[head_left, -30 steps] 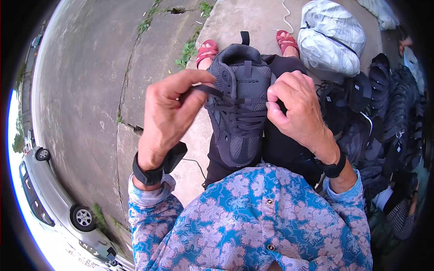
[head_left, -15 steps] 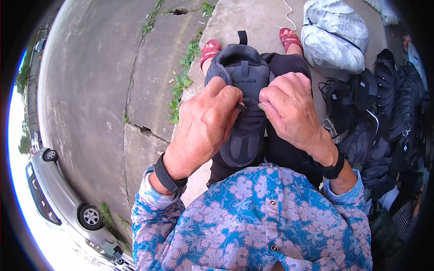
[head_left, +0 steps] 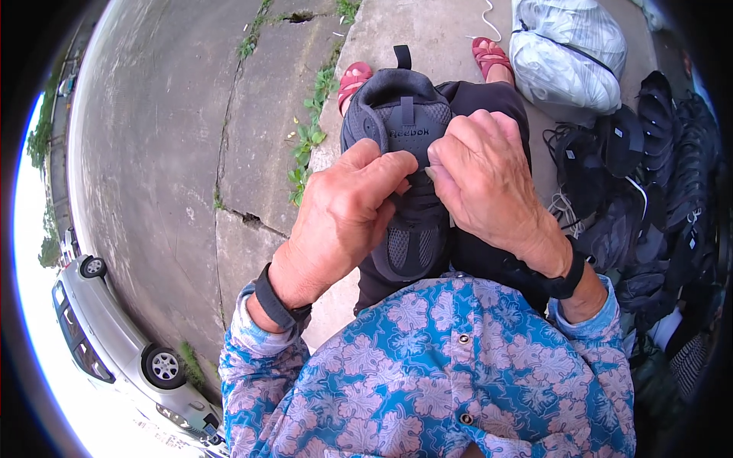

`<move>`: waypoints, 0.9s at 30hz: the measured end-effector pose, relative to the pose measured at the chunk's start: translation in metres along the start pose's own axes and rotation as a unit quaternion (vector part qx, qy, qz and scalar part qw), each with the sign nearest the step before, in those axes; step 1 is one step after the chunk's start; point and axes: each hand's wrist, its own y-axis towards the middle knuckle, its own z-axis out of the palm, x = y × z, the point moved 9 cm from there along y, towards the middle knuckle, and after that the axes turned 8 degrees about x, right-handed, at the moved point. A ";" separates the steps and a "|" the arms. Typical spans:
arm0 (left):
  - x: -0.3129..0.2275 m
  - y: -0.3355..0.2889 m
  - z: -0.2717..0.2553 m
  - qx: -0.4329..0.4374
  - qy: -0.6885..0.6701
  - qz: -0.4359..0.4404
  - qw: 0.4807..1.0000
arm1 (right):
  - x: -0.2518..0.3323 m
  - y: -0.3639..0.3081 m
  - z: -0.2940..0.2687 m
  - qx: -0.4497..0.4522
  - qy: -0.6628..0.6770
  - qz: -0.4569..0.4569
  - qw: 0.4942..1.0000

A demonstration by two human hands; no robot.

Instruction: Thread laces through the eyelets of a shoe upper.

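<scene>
A dark grey shoe [head_left: 418,206] is set over the lap, on black trousers [head_left: 481,114], with its toe turned toward the blue floral shirt [head_left: 405,366] and its heel tab [head_left: 402,56] pointed away. The left side of the shoe is covered by the left hand [head_left: 343,202]; its grip is drawn in, thumb and forefinger pressed together above the lacing. The right side is covered by the right hand [head_left: 489,183], its fingers curled and its grip likewise closed, just beside the left fingertips. Whether a lace is pinched in either grip cannot be told, as the fingertips hide it.

A dark band [head_left: 272,298] is worn on the left wrist. Beyond the shoe, red sandals [head_left: 491,55] are seen on the feet. To the right of the shoe, a tied whitish bag [head_left: 569,57] is placed, and black footwear [head_left: 626,191] is piled nearer. Well left of the shoe, a silver car [head_left: 126,313] is parked.
</scene>
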 end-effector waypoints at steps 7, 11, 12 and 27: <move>0.000 0.004 -0.005 0.048 0.035 -0.045 0.997 | -0.001 0.001 0.002 -0.012 0.016 0.027 0.999; 0.032 -0.007 -0.005 0.077 -0.154 -0.228 0.958 | -0.003 0.002 0.002 -0.019 0.020 0.035 0.999; 0.043 -0.011 -0.013 0.028 -0.205 -0.277 0.939 | -0.003 0.002 0.001 -0.026 0.029 0.032 0.999; 0.036 -0.027 -0.078 -0.096 -0.001 -0.207 0.974 | -0.026 -0.007 -0.006 -0.070 0.160 0.064 0.982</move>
